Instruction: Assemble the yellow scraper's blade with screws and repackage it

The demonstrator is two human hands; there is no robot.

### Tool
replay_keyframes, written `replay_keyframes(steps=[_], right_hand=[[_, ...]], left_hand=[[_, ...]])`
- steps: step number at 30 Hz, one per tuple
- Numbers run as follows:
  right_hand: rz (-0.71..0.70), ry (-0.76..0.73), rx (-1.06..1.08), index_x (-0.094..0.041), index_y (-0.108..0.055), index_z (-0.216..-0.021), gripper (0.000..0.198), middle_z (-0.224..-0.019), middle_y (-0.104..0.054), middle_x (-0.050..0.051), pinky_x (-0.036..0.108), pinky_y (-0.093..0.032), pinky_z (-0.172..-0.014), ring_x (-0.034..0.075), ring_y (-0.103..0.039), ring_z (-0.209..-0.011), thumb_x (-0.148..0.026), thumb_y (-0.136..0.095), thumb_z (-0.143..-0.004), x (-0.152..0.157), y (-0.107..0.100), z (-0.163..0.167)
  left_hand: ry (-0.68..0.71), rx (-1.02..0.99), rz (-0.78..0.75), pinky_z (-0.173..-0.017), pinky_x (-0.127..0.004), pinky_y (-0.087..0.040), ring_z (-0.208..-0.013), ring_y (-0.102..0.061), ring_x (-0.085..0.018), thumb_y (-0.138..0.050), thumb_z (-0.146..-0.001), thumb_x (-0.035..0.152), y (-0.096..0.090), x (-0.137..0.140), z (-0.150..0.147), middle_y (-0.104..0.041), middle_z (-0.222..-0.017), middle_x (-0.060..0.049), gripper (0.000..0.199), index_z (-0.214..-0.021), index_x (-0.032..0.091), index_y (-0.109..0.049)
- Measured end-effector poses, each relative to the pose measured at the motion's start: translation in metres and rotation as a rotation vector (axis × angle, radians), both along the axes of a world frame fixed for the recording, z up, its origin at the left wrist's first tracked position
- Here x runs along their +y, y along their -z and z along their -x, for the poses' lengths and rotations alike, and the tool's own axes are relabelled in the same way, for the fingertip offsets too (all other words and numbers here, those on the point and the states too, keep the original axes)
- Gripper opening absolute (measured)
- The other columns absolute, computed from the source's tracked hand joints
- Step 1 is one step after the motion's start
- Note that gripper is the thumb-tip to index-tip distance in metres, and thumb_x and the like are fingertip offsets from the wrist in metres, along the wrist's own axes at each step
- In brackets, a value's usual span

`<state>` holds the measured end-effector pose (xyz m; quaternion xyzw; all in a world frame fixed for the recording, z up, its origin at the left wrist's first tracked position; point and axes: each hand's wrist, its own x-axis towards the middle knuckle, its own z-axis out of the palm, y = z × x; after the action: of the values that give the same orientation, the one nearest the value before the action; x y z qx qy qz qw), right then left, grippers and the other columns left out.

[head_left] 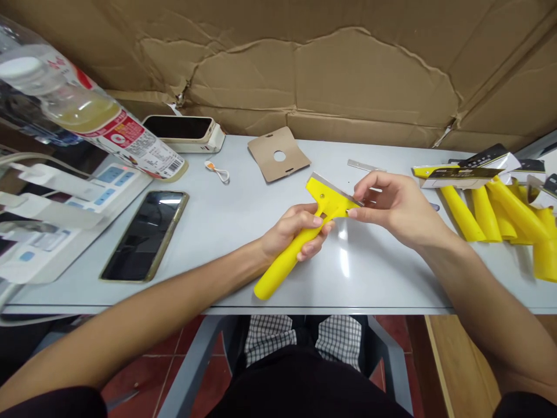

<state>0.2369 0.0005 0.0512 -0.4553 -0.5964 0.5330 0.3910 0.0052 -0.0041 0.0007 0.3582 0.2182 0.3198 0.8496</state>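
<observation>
A yellow scraper (285,264) with a thick round handle and a wide head lies slantwise over the table, its metal blade (333,187) along the far edge of the head. My left hand (300,229) is closed round its neck, just below the head. With thumb and fingers, my right hand (394,209) pinches the right end of the head, by the blade's corner; its fingertips are partly hidden. Behind the right hand lies a loose metal blade strip (364,166). A square brown card (278,155) with a round hole rests beyond the scraper.
Several yellow scrapers (487,212), some with black-and-white sleeves (470,168), are piled at the right. To the left are a phone (145,238), a power strip (104,188), a drink bottle (126,133), another device (183,130) and a short cable (217,171). Cardboard (304,75) walls the back.
</observation>
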Motion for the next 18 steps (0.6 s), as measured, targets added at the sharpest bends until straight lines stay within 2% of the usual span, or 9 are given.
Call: replay_keyframes(steps=[8, 14, 18], right_hand=[[-0.039, 0.027, -0.043, -0.024, -0.069, -0.085, 0.039, -0.088, -0.067, 0.000, 0.038, -0.049, -0.071, 0.017, -0.061, -0.077, -0.035, -0.103, -0.068, -0.0062, -0.0042, 0.0067], [0.040, 0.023, 0.032, -0.024, -0.068, -0.085, 0.042, -0.088, -0.063, -0.002, 0.039, -0.052, -0.077, 0.018, -0.061, -0.080, -0.031, -0.104, -0.064, -0.0040, -0.0010, 0.0046], [0.068, 0.064, 0.027, -0.024, -0.067, -0.084, 0.041, -0.087, -0.061, -0.002, 0.038, -0.049, -0.077, 0.017, -0.061, -0.081, -0.029, -0.102, -0.063, -0.0049, 0.0013, 0.0072]], left_hand=[[0.002, 0.030, 0.000, -0.032, -0.018, -0.039, -0.037, -0.045, -0.008, -0.085, -0.078, 0.035, 0.0012, 0.0011, 0.0004, -0.060, -0.058, 0.003, 0.030, -0.085, 0.014, -0.064], [0.041, 0.021, -0.016, -0.032, -0.017, -0.036, -0.034, -0.041, -0.007, -0.082, -0.080, 0.037, 0.0032, 0.0015, 0.0008, -0.056, -0.053, 0.005, 0.029, -0.084, 0.015, -0.063], [0.004, 0.046, -0.018, -0.032, -0.018, -0.037, -0.035, -0.042, -0.008, -0.082, -0.079, 0.037, 0.0026, 0.0005, -0.0003, -0.057, -0.054, 0.004, 0.029, -0.086, 0.015, -0.063]])
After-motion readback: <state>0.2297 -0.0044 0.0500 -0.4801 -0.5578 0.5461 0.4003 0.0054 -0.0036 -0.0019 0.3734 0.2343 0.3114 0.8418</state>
